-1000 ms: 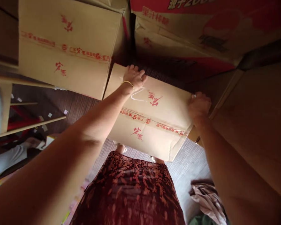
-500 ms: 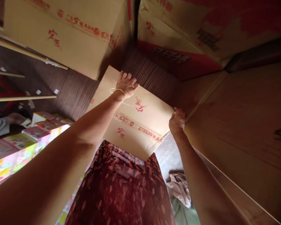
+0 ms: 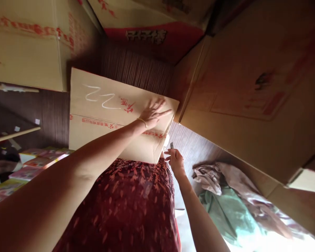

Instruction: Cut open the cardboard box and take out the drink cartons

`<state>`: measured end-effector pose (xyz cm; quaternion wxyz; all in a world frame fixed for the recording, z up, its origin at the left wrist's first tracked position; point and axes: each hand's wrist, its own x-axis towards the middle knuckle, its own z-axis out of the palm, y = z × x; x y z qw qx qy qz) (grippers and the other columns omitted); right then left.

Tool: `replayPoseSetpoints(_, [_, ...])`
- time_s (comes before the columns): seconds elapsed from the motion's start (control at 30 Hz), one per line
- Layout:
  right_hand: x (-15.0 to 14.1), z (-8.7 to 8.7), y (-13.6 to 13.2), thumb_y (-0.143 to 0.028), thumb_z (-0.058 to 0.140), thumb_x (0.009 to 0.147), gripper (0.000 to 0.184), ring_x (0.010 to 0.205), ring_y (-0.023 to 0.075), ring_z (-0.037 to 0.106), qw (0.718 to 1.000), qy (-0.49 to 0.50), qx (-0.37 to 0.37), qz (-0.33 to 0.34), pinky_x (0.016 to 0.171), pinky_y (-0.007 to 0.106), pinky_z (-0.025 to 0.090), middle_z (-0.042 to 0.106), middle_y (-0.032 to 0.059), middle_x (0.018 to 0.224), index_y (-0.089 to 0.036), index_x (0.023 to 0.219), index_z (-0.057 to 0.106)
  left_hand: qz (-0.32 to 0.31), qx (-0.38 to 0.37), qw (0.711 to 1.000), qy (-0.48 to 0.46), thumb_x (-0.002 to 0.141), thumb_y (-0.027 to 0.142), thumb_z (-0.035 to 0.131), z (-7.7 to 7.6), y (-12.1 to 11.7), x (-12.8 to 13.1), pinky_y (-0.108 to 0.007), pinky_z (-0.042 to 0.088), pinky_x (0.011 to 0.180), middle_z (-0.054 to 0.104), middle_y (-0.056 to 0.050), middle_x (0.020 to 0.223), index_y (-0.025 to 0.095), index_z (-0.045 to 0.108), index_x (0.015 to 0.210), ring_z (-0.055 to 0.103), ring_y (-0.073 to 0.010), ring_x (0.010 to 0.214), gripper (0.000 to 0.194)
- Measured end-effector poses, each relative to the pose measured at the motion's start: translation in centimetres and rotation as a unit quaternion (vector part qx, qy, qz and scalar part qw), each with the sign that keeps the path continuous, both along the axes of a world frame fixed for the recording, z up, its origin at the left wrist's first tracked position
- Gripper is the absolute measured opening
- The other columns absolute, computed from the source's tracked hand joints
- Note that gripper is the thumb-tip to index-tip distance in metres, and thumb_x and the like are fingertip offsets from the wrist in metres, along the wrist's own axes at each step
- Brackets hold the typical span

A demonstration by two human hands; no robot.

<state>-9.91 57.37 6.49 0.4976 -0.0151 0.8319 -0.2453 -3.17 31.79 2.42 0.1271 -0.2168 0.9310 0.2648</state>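
A closed brown cardboard carton [image 3: 99, 136] with red printed characters and a pale "22" scrawled on top lies in front of me. My left hand [image 3: 154, 112], with a thin bracelet on the wrist, rests flat on the carton's top near its right end, fingers spread. Just off the carton's near right corner is my right hand [image 3: 176, 161], fingers curled. From it sticks up a small grey blade-like tool [image 3: 172, 145], most of it hidden by the fingers. The right hand looks apart from the carton.
Large cartons stand at the left [image 3: 26, 52], far side [image 3: 157, 38] and right [image 3: 241, 101]. Crumpled green and pinkish cloth [image 3: 231, 206] lies at the lower right. Colourful small boxes [image 3: 28, 171] and a wooden stick [image 3: 15, 134] are at the left.
My left hand has slid to the carton's right end, uncovering the scrawled mark. The right hand has left the carton's far right corner and come nearer me. The view has swung right.
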Motion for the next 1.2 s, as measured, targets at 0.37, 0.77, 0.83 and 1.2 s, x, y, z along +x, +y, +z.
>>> replayPoseSetpoints(0.37, [-1.8,-3.3,-3.4,-0.041,0.040,0.091,0.028,0.050,0.0104,0.053,0.996,0.059,-0.005,0.063,0.052,0.024,0.042,0.058,-0.0034,0.064,-0.019,0.087,0.058,-0.166,0.034,0.984,0.052,0.092,0.013,0.042,-0.1,0.6,-3.3,-0.051,0.009,0.120,0.051,0.001,0.142,0.033,0.069,0.115,0.027,-0.0228,0.144,0.042])
replayPoseSetpoints(0.77, [-3.0,-3.3,-3.4,-0.039,0.047,0.088,0.031,0.087,0.0226,0.061,0.969,0.178,0.043,0.166,0.081,0.036,0.046,0.067,0.0094,0.097,-0.018,0.105,0.062,-0.245,-0.014,0.969,-0.014,0.078,0.010,0.053,0.2,2.9,-9.6,-0.048,0.030,0.108,0.069,-0.006,0.108,0.025,0.077,0.086,0.043,-0.0276,0.126,0.029])
replayPoseSetpoints(0.83, [-3.3,-3.2,-3.2,-0.038,0.055,0.084,0.027,0.067,0.0177,0.060,0.977,0.138,0.059,0.148,0.069,0.031,0.046,0.066,0.0029,0.083,-0.020,0.104,0.059,-0.247,-0.016,0.969,-0.014,0.079,0.009,0.051,-0.3,3.0,-9.5,-0.046,0.032,0.105,0.069,-0.008,0.106,0.022,0.076,0.089,0.047,-0.0272,0.121,0.030])
replayPoseSetpoints(1.2, [-3.4,-5.2,-3.4,-0.038,0.039,0.093,0.028,0.058,0.0138,0.051,0.973,0.127,-0.007,0.195,0.063,0.026,0.040,0.057,-0.0005,0.064,-0.020,0.080,0.056,-0.245,0.007,0.969,-0.030,0.079,0.004,0.049,-0.3,3.3,-10.2,-0.039,0.028,0.102,0.069,-0.012,0.088,0.009,0.073,0.085,0.057,-0.0246,0.101,0.025])
